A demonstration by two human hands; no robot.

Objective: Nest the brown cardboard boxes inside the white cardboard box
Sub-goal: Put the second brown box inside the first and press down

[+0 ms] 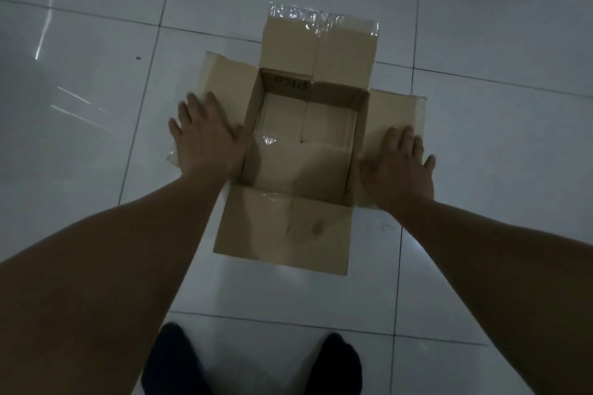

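My left hand (205,138) and right hand (398,163) lie spread flat, pressing the side flaps of the open brown box (305,144). Inner-wall writing possibly reads "PICO".

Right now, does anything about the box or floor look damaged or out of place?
Mostly tidy. Loose clear tape hangs crumpled off the far flap of the open brown box, whose four flaps are splayed. Left hand and right hand press its side flaps flat.

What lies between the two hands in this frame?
In the head view, the open cavity of the brown cardboard box lies between the left hand and right hand, each flat on a side flap. Inside, only its bottom flaps show.
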